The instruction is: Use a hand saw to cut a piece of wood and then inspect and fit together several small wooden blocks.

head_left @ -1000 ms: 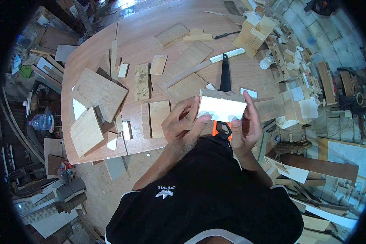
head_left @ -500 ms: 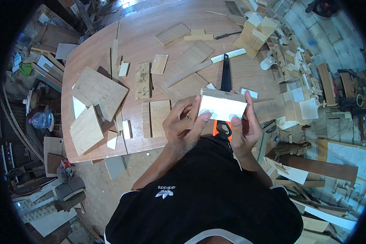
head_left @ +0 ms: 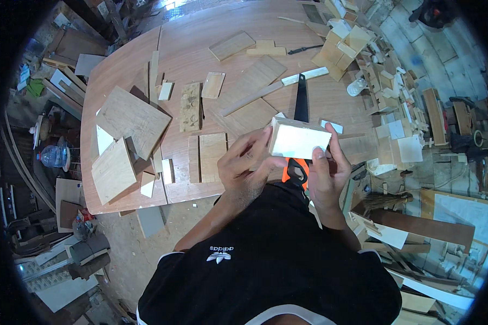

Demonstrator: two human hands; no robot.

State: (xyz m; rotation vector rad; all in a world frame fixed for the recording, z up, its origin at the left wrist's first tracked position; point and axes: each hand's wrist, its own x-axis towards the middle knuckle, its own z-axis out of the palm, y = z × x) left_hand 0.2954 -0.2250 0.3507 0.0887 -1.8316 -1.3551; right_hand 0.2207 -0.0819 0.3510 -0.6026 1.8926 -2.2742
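A small wooden block [head_left: 298, 140] with a bright white face is held up between my two hands, above the table's near edge. My left hand [head_left: 248, 161] grips its left end, fingers bent around the side and thumb along the lower edge. At the other end my right hand [head_left: 329, 167] holds it, with the thumb pressed on the white face and the fingers behind the right side. Below and behind the block lies a handsaw [head_left: 301, 100] with a black blade and an orange and black handle, its middle hidden by the block.
The brown table [head_left: 190, 51] carries several loose boards, among them a large square board [head_left: 133, 123] at left and a board with round recesses [head_left: 190, 107]. Offcuts pile up on the right [head_left: 387, 86]. A bundle of bristles [head_left: 387, 200] lies at lower right.
The block has turned slightly, and its white face shows more fully. My left thumb has slid off that face to the lower edge; my right thumb has moved up on it.
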